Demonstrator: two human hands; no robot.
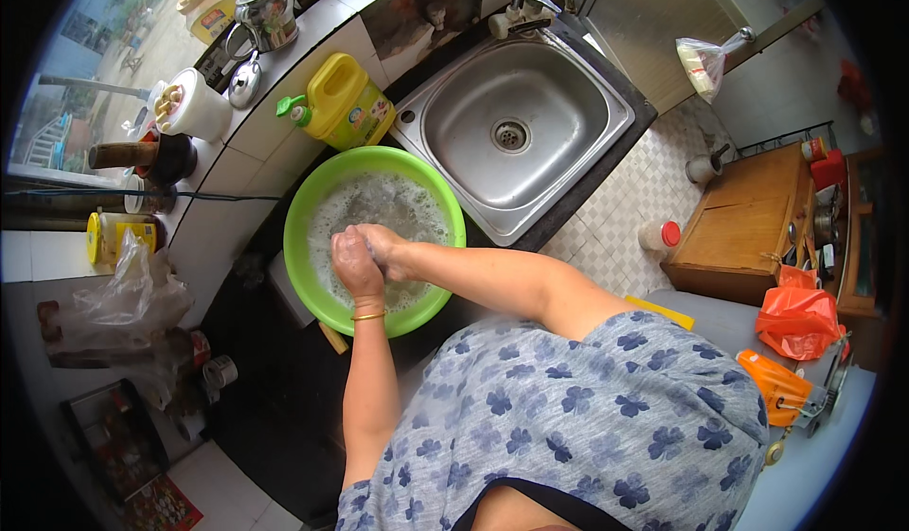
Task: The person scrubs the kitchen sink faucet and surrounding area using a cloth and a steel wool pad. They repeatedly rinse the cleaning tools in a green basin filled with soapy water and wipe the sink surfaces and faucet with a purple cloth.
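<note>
My left hand (pixel 356 263), with a gold bracelet at the wrist, is curled against my right hand (pixel 385 250) over soapy water. A small dark, wet item, perhaps cloth, shows between the palms; most of it is hidden. Both hands are inside a round green plastic basin (pixel 454 226) holding cloudy, foamy water (pixel 398 201). The basin stands on the dark countertop (pixel 284 389), beside a stainless steel sink (pixel 483 190). Behind it is a yellow plastic jug (pixel 348 105) with a green pump top.
A faucet (pixel 532 6) rises behind the sink. Along the tiled ledge stand a glass teapot (pixel 266 20), a white tub (pixel 195 105) and a dark mortar (pixel 174 158). Plastic bags (pixel 135 304) hang at left. A wooden cabinet (pixel 746 211) and red bag (pixel 799 318) are at right.
</note>
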